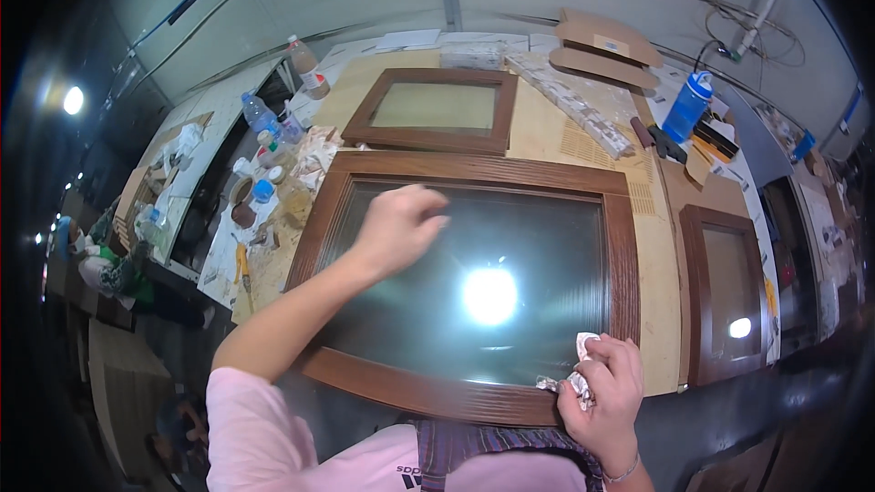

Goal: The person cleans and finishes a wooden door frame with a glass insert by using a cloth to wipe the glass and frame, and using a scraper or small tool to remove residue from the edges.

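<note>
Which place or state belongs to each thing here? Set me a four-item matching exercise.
Things:
1. Left hand
2. Right hand
3. Bright-blue bottle
4. Yellow-handled tool

Places and states:
A. Toward the picture's upper right
B. Gripping a crumpled pale wad
C. Left of the large wooden frame
D. Over the glass pane, fingers loosely curled, no object visible in it

Pairs: 1-D, 2-B, 3-A, 4-C

A workshop: glazed frames (524,228), bottles (260,116) and cardboard (606,35) on a workbench (541,128).
</note>
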Action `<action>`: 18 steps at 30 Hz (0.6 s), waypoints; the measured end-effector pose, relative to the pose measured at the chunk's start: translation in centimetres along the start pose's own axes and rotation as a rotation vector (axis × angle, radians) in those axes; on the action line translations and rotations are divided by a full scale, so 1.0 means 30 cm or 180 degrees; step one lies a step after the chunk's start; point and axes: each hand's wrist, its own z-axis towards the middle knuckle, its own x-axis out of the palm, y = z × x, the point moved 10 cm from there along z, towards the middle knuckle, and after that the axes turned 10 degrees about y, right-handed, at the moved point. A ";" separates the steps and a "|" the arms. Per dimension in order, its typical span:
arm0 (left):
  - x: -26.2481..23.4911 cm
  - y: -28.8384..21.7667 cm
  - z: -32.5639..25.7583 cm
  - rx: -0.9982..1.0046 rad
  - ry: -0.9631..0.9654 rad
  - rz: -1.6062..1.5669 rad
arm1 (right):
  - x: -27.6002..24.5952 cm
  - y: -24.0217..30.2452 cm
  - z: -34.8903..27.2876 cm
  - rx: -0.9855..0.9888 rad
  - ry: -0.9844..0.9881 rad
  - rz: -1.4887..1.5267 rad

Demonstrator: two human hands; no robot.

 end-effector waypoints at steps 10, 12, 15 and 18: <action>-0.029 0.080 0.092 -0.0326 -0.0409 0.0979 | -0.026 0.010 0.004 -0.0151 -0.0049 0.0032; -0.114 0.194 0.024 -0.0715 -0.0427 0.1065 | -0.020 0.016 0.003 -0.0183 -0.0046 0.0028; -0.226 0.326 -0.068 -0.1208 -0.0465 0.1437 | -0.017 0.022 0.007 -0.0197 -0.0020 0.0061; -0.250 0.360 -0.106 -0.1423 -0.0474 0.1629 | -0.018 0.025 0.006 -0.0182 0.0010 0.0058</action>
